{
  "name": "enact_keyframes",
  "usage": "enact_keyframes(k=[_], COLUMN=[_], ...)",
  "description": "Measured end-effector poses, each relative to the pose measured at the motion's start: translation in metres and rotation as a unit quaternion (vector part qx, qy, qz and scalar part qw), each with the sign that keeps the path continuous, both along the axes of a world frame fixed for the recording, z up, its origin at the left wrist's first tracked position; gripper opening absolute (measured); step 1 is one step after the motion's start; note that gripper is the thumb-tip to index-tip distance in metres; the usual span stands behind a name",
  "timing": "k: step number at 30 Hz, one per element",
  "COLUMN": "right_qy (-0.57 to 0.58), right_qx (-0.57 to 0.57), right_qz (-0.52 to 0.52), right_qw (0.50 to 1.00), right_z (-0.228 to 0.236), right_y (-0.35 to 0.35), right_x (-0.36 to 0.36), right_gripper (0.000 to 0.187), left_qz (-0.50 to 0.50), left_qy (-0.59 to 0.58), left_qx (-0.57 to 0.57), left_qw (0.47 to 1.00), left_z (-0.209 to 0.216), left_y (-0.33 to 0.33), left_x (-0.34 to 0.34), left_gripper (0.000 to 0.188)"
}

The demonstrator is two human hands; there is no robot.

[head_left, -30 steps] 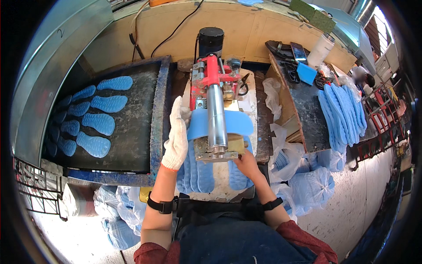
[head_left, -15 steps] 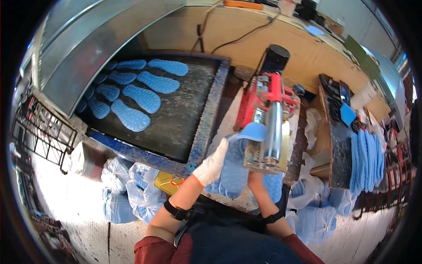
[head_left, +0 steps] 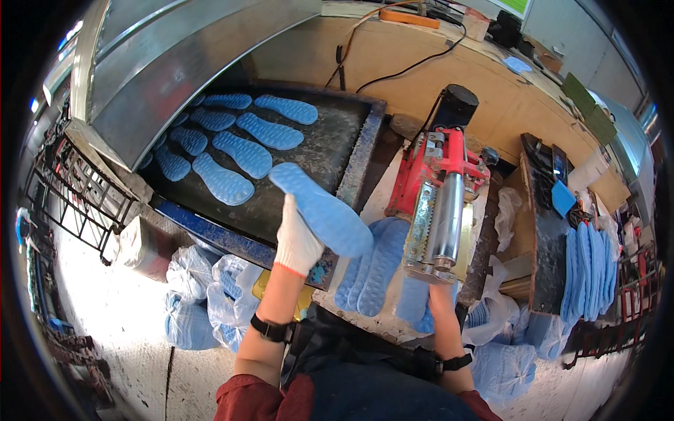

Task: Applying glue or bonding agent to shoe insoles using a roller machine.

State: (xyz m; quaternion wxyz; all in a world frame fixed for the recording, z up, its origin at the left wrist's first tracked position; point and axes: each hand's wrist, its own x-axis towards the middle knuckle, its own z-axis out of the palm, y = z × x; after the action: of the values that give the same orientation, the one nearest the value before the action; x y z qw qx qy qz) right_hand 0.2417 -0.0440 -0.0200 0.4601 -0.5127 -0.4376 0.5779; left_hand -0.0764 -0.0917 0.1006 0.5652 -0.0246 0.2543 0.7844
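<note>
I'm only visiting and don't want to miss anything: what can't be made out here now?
Head view: the fingers of the bare right hand, hidden under the shiny steel roller of the red metal machine.
Head view: part of the white-gloved left hand, hidden by the blue, flat, sole-shaped insole it holds.
Head view: parts of the leftmost blue, bumpy insoles, covered by the grey sheet-metal hood.

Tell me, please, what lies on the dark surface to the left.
Blue insoles lie in rows on the surface; anything deeper under the metal hood is hidden.
</note>
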Motion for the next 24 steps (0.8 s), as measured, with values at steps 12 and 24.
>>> enact_keyframes(k=[12, 24], right_qy=[0.152, -0.378], right_qx=[0.037, 0.426], right_qz=[-0.041, -0.099], right_qw=[0.987, 0.816], right_z=[0.047, 0.127], right_y=[0.004, 0.028], right_x=[0.054, 0.067], right_gripper=[0.04, 0.057], left_qz=[0.194, -0.037], left_qy=[0.56, 0.438], left_qx=[-0.353, 0.153], left_qw=[0.724, 0.885], left_z=[-0.008, 0.061], left_y=[-0.022, 0.003], left_x=[-0.004, 0.102], left_gripper=[0.071, 0.079])
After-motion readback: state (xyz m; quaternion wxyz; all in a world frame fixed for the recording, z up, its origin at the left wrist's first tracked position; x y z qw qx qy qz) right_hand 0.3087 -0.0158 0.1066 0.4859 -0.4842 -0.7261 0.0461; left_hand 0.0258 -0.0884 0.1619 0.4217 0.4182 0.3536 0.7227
